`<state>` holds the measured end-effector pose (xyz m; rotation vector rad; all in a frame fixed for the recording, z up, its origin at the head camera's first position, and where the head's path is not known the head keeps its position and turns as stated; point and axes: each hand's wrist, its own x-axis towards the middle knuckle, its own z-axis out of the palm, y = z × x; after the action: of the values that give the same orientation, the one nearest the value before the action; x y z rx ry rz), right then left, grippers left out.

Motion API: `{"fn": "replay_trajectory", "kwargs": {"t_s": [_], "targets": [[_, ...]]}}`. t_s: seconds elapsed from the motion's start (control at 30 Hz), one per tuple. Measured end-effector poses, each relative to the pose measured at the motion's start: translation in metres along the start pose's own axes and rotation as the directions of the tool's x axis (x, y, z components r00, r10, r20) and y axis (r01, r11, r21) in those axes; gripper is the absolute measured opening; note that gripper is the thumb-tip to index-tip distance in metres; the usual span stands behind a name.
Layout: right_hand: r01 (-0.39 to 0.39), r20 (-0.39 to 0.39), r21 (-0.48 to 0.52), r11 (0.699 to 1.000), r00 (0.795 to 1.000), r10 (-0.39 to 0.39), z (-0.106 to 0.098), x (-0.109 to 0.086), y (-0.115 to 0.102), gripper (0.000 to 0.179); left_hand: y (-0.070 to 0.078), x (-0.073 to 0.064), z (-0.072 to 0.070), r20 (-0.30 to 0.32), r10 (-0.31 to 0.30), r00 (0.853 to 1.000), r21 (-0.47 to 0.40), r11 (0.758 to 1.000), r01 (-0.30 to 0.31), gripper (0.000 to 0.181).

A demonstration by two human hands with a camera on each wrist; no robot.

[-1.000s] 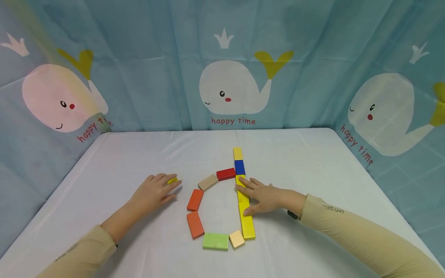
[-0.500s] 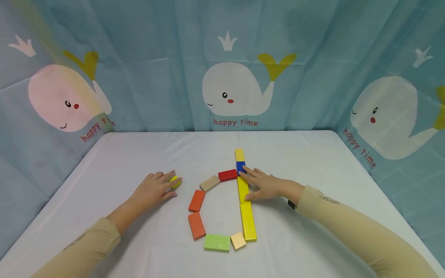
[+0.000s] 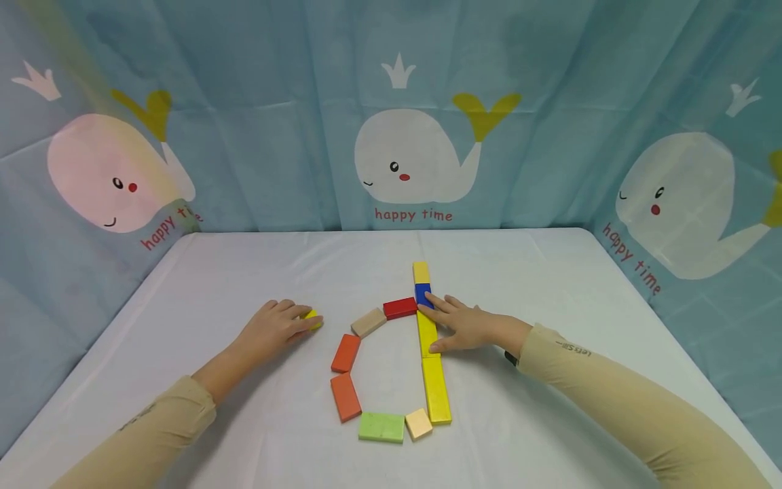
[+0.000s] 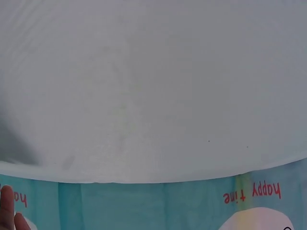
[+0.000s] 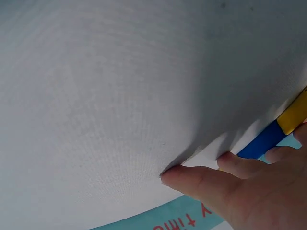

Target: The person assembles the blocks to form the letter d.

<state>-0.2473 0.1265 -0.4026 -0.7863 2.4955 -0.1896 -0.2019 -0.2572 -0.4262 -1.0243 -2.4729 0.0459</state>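
At the left of the head view, my left hand (image 3: 275,331) holds a small yellow block (image 3: 313,320) at its fingertips, close to the tabletop. My right hand (image 3: 467,327) lies with spread fingers across the column of blocks. Its fingertips touch the blue block (image 3: 423,295) and the long yellow block (image 3: 427,333) below it. In the right wrist view, the fingers (image 5: 201,182) of that hand rest by the blue block (image 5: 263,142). Only a bit of the left fingers (image 4: 6,206) shows in the left wrist view.
A pale yellow block (image 3: 421,272) tops the column, and another yellow block (image 3: 436,390) forms its foot. Curving left of it are a red block (image 3: 400,308), a tan block (image 3: 369,322), two orange blocks (image 3: 346,353), a green block (image 3: 381,427) and a small beige block (image 3: 418,424).
My right hand has shifted up the column from the yellow blocks to the blue one. The left fingers have turned the small yellow block and closed in on it.
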Motion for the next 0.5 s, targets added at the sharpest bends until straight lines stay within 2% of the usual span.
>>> {"fn": "replay_trajectory", "kwargs": {"t_s": [0.1,0.2,0.27,0.4,0.5], "targets": [[-0.001,0.000,-0.007,1.000,1.000,0.001,0.000,0.000,0.000,0.088,0.002,0.002,-0.004,-0.027,0.014,1.000,-0.010,1.000,-0.014,0.041],[-0.001,-0.003,-0.008,1.000,1.000,0.001,-0.001,0.000,-0.001,0.088,0.005,0.006,-0.011,-0.078,0.051,0.996,-0.022,0.998,-0.053,0.048],[-0.004,-0.005,-0.008,1.000,1.000,0.004,-0.001,0.000,-0.001,0.087,0.009,0.009,-0.015,-0.118,0.094,0.989,-0.020,0.995,-0.097,0.052],[-0.009,-0.006,-0.004,1.000,1.000,0.009,0.000,0.000,-0.001,0.088,0.022,0.018,-0.020,-0.193,0.182,0.964,-0.003,0.983,-0.186,0.055],[-0.005,-0.006,-0.005,1.000,1.000,0.005,0.001,0.000,-0.001,0.088,0.036,0.023,-0.024,-0.198,0.216,0.956,0.000,0.975,-0.220,0.056]]}}
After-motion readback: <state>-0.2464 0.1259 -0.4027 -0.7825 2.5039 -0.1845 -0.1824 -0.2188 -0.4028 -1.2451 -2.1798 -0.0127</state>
